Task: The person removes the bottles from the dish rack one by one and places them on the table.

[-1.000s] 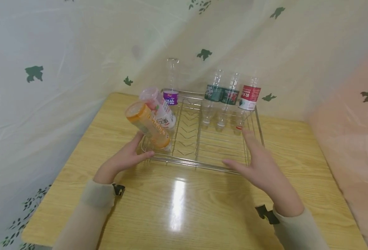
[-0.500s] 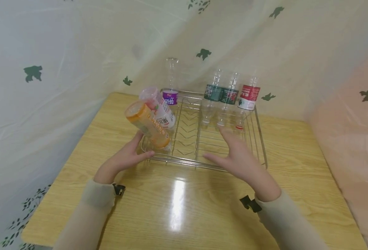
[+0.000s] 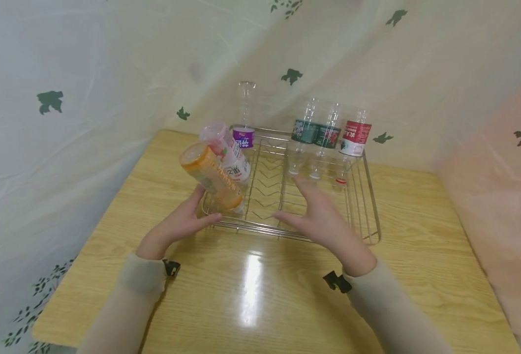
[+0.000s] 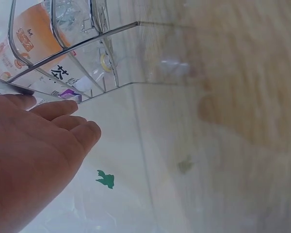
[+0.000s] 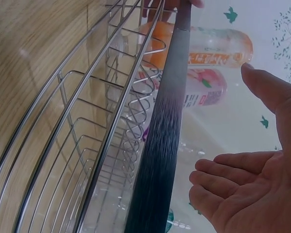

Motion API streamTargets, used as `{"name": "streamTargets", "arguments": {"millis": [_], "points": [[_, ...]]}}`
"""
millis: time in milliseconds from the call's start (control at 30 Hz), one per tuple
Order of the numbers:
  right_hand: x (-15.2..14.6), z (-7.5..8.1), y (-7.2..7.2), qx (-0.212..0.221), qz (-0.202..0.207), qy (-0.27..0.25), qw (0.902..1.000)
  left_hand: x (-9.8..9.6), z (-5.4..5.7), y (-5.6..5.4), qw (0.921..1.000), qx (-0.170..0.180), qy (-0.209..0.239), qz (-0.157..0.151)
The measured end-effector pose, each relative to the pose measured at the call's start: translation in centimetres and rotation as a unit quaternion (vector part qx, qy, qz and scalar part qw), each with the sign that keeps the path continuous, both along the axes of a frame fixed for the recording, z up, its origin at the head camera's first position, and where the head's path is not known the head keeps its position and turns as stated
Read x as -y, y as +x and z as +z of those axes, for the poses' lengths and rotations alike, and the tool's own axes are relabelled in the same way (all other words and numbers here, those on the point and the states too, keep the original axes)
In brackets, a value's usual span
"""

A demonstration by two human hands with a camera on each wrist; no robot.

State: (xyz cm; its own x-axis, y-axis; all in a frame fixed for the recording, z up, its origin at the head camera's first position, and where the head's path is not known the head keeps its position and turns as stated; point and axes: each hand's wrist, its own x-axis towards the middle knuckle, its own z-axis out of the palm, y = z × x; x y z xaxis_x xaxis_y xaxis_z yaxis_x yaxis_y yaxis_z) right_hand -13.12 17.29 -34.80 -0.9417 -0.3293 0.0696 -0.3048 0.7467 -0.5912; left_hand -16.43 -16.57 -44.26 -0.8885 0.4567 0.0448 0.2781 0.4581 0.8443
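Observation:
A wire dish rack (image 3: 264, 228) holds several upside-down plastic bottles. My left hand (image 3: 176, 223) is at its front left corner, fingers extended along the rack's outer side and thumb by the front rim. An orange-labelled bottle (image 3: 213, 179) leans just above that hand, with a pink bottle (image 3: 225, 147) leaning behind it. In the left wrist view, the fingertips (image 4: 89, 133) lie close to the wires; whether they touch is unclear. My right hand (image 3: 322, 219) hovers over the rack's front middle, holding nothing, fingers and thumb spread apart in the right wrist view.
At the back stand a purple-labelled bottle (image 3: 244, 137), two green-labelled bottles (image 3: 304, 132) and a red-labelled bottle (image 3: 355, 137). A dark flat band (image 5: 160, 111) runs along the rack in the right wrist view. The wooden table (image 3: 216, 295) meets a patterned curtain behind.
My right hand has moved left across the rack's front, from its right side to near the middle. The left hand and the bottles stay in place.

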Motion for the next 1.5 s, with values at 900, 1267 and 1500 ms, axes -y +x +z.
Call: {"name": "streamTargets", "arguments": {"millis": [900,1267,1500], "points": [[6.6,0.0,-2.7,0.004,0.053,-0.013,0.9985,0.1,-0.4,-0.2,0.9998,-0.019,0.01,0.0],[8.2,-0.5,-3.8,0.006,0.079,-0.013,0.9968,-0.1,-0.4,-0.2,0.9994,-0.019,0.029,-0.008],[9.4,-0.6,-4.7,0.013,0.085,-0.004,0.9963,-0.3,-0.2,-0.1,0.9994,-0.025,0.024,-0.006]]}}
